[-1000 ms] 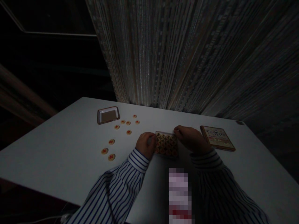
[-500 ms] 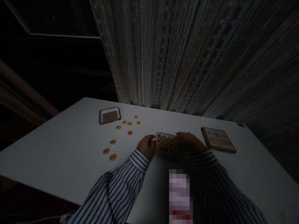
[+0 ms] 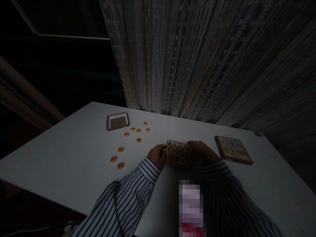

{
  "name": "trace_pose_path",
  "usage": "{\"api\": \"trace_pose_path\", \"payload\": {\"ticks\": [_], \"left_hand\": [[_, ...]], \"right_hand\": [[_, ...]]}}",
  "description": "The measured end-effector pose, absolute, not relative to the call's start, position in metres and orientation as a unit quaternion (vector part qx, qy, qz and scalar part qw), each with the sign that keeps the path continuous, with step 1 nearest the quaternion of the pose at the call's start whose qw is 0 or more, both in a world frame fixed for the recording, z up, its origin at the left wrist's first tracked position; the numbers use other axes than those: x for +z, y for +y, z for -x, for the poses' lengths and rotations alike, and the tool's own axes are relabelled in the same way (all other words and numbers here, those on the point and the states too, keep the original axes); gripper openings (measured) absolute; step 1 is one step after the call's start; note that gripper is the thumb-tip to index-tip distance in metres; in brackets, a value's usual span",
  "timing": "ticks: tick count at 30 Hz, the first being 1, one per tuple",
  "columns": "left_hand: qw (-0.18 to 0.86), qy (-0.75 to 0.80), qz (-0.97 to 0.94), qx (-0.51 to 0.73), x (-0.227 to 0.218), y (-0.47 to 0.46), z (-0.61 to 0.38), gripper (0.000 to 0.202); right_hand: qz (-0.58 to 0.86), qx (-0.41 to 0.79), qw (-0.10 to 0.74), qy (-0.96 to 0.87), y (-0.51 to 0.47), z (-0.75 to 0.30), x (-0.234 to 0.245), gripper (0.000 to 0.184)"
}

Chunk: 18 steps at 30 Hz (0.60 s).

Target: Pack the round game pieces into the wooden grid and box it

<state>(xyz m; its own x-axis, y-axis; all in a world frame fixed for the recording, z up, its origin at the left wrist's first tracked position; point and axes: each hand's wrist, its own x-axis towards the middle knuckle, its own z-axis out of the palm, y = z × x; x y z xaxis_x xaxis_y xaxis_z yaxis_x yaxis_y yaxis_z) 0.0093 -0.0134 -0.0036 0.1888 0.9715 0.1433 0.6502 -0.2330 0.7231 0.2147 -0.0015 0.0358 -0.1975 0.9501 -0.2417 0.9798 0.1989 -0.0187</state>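
Note:
Between my hands is a small box of Chinese chess pieces point(image 3: 177, 154), the round pieces lying in rows inside it. My left hand point(image 3: 158, 156) grips the box's left side, fingers at its upper left corner. On the far right corner my right hand point(image 3: 199, 150) is closed, its fingers partly lost in shadow. Several loose red-marked chess pieces point(image 3: 120, 165) lie scattered to the left of my left hand. The box's underside is hidden from me.
An open, shallow tray-like box part point(image 3: 118, 121) lies at the back left. On the right rests a flat box or lid with a printed top point(image 3: 234, 149). The white table point(image 3: 74, 158) meets a striped curtain point(image 3: 158, 65) behind. The light is dim.
The view has shifted slightly, moving everything a little to the right. The box seems tilted a bit more, and both hands keep their hold on it.

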Motion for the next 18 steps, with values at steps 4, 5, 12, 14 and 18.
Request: {"api": "trace_pose_path", "payload": {"ticks": [4, 5, 12, 14, 18], "left_hand": [[0.268, 0.562, -0.719, 0.310, -0.0062, -0.0130, -0.0098, 0.026], [0.270, 0.561, -0.718, 0.312, -0.0064, -0.0130, -0.0099, 0.026], [0.292, 0.567, -0.710, 0.300, -0.0038, -0.0133, -0.0105, 0.027], [0.285, 0.567, -0.712, 0.301, -0.0036, -0.0132, -0.0104, 0.026], [0.261, 0.567, -0.714, 0.317, -0.0045, -0.0129, -0.0097, 0.025]], "right_hand": [[-0.626, -0.087, 0.087, 0.770, -0.0018, -0.2151, 0.0357, 0.027], [-0.626, -0.087, 0.086, 0.770, -0.0017, -0.2155, 0.0351, 0.027], [-0.624, -0.089, 0.083, 0.772, -0.0010, -0.2172, 0.0320, 0.029], [-0.626, -0.090, 0.080, 0.770, -0.0014, -0.2172, 0.0323, 0.029], [-0.635, -0.084, 0.068, 0.764, -0.0034, -0.2178, 0.0341, 0.032]]}}
